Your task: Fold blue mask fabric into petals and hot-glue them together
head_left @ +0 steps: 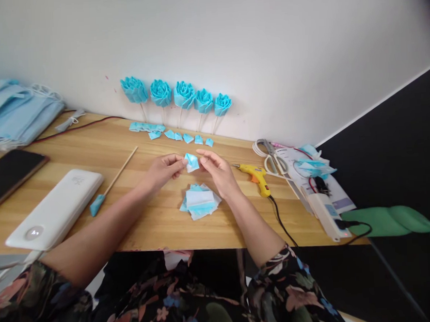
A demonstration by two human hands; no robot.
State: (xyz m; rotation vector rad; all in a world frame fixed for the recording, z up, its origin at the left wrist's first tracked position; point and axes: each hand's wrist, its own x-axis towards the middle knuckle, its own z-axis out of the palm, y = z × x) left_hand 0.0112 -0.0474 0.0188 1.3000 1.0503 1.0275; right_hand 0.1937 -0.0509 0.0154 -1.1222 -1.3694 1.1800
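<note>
My left hand [164, 169] and my right hand [218, 169] meet above the middle of the wooden table [138, 224]. Both pinch one small folded blue piece [192, 162] between their fingertips. Just below them lies a pile of cut blue and white squares [200, 201]. A wooden stick with a blue wrapped tip [111, 183] lies to the left. Several folded blue petals [169, 132] sit in a row near the wall. Several finished blue flowers on sticks [184, 96] lean against the wall behind them.
A yellow glue gun [256, 176] with a black cord lies right of my right hand. Scissors [273, 158], papers and a white power strip [325, 215] crowd the right end. A white power bank [56, 209], a dark phone [8, 173] and stacked blue masks [11, 112] sit left.
</note>
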